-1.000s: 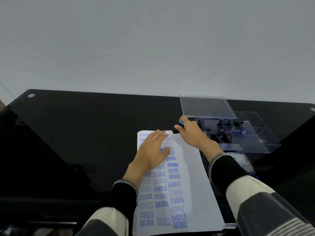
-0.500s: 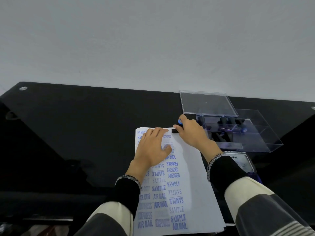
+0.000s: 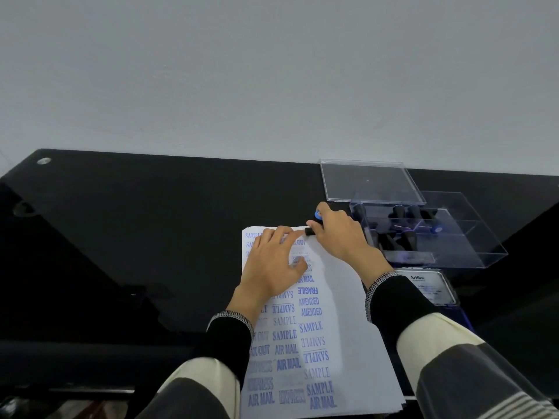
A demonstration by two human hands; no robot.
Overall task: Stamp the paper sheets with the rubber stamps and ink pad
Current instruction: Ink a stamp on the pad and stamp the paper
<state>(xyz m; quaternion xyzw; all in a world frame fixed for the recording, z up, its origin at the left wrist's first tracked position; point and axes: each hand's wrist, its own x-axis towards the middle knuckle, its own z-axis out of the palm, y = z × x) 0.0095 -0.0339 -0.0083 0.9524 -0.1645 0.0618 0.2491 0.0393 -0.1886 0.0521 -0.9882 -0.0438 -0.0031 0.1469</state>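
Between right fingers (image 3: 320,226), rubber stamp (image 3: 314,222)

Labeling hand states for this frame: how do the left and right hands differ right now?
The left hand lies flat with straight fingers, pressing the stamped paper sheet down; the right hand is curled round a rubber stamp.
The left hand rests in the sheet's upper left area, over printed marks; the right hand sits at the top edge, near the clear stamp box.
Both are bare, with dark knit cuffs, and both touch the sheet.
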